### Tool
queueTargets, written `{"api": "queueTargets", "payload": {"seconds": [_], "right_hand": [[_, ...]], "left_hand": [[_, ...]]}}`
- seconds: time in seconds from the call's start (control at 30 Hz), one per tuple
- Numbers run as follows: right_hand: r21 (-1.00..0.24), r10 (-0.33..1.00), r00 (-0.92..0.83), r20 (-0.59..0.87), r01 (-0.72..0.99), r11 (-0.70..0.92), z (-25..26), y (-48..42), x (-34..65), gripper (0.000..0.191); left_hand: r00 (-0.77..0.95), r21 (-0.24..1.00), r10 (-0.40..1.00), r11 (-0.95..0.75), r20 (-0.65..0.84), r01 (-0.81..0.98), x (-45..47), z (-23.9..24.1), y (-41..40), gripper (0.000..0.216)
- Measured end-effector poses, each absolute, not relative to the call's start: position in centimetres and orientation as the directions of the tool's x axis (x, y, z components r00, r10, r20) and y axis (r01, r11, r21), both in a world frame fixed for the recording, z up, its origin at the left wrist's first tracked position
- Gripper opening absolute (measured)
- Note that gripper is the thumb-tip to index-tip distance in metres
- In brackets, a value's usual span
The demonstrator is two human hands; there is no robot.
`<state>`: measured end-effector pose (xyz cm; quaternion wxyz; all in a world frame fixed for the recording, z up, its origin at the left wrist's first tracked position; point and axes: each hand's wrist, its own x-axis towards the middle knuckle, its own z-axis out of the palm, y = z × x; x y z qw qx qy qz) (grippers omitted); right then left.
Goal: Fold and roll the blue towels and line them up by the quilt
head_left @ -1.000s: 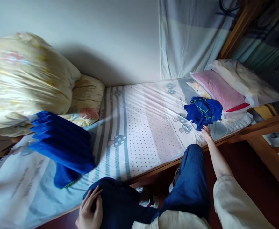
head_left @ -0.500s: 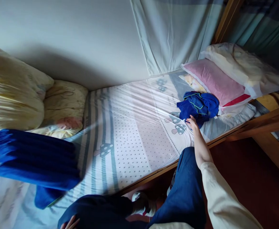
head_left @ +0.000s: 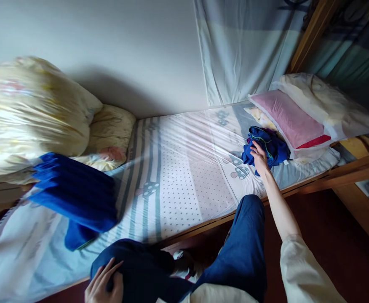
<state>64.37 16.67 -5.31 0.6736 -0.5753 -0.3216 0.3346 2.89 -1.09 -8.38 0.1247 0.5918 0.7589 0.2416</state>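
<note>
My right hand reaches out over the bed and closes on a crumpled blue garment lying beside the pillows. My left hand rests flat with fingers apart on my left knee in dark blue trousers, at the bed's near edge. A stack of folded blue clothes sits on the left part of the mattress, with one blue piece sticking out beneath it.
The bed sheet is striped and dotted. A yellow quilt bundle lies at the left, a pink pillow and a cream pillow at the right. A wooden bed frame runs along the right, with a curtain behind.
My right hand has moved forward from the edge of the blue garment onto it and closed on it. The left hand is back in view on my knee.
</note>
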Motion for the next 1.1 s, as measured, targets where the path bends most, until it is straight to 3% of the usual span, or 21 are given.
{"api": "queueTargets", "payload": {"seconds": [0.17,0.3,0.4,0.6,0.7,0.77,0.87,0.97,1.1], "right_hand": [[-0.98,0.916,0.357,0.183,-0.003,0.197,1.1,11.4,54.6,0.048],[-0.981,0.976,0.107,0.192,0.002,0.193,2.7,4.8,44.7,0.045],[-0.991,0.992,0.0,0.127,-0.027,0.127,1.8,-0.8,38.1,0.046],[-0.983,0.997,-0.081,-0.007,-0.181,-0.022,-0.9,-8.9,31.4,0.043],[-0.983,0.997,-0.046,-0.069,-0.165,-0.076,-3.0,-9.2,32.5,0.031],[-0.988,0.987,0.102,-0.123,-0.104,-0.112,-4.8,-7.7,34.9,0.032],[-0.971,0.88,0.439,-0.18,0.065,-0.231,-7.5,-3.2,39.9,0.044],[-0.894,0.778,0.599,-0.188,0.224,-0.388,-8.7,2.2,44.5,0.057],[-0.886,0.872,0.448,-0.195,0.302,-0.353,-7.9,7.5,48.1,0.049]], "left_hand": [[-0.064,0.635,0.977,-0.08,0.201,0.768,9.8,-5.8,-1.3,0.036],[0.077,0.709,0.935,-0.316,0.347,0.631,16.3,-2.1,-1.2,0.042],[0.121,0.738,0.929,-0.353,0.35,0.575,18.8,-0.3,-1.3,0.049],[0.221,0.794,0.95,-0.305,0.219,0.526,17.6,-0.4,-3.4,0.035],[0.204,0.809,0.955,-0.292,0.217,0.51,15.9,-0.4,-5.0,0.036],[0.153,0.823,0.964,-0.264,0.216,0.502,14.6,0.1,-5.9,0.034],[0.062,0.865,0.978,-0.204,0.198,0.458,12.8,1.1,-6.9,0.028],[0.017,0.911,0.989,-0.145,0.15,0.386,11.6,2.2,-7.4,0.033],[0.141,0.931,0.987,-0.118,0.073,0.344,11.6,2.6,-7.6,0.039]]}}
